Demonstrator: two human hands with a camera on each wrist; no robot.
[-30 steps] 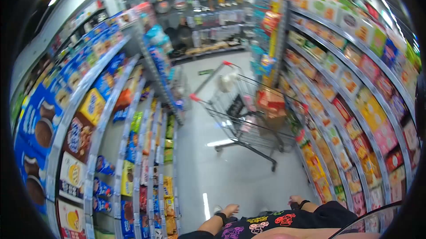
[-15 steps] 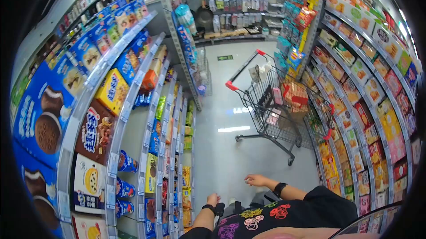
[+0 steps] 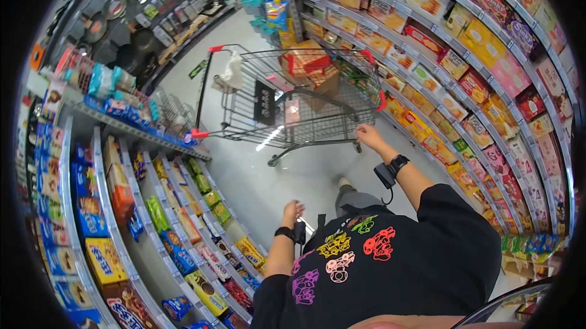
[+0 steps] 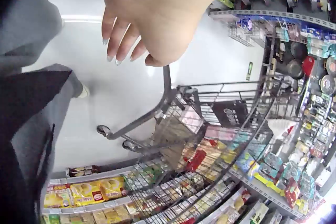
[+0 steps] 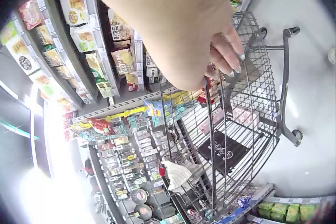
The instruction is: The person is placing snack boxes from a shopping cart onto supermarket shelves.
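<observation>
Cart (image 3: 317, 93): metal wire, plastic corners (image 3: 382, 101). Floor (image 3: 238, 188): smooth, glossy. Shirt (image 3: 421, 262): matt cloth.

The shopping cart (image 3: 323, 99) is dark grey with red corners (image 3: 382, 101) and a black, white-printed panel (image 3: 264, 102); the floor (image 3: 244, 173) beneath it, pale grey.

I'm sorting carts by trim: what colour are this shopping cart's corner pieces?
The corner pieces are red, shown best in the head view.
</observation>
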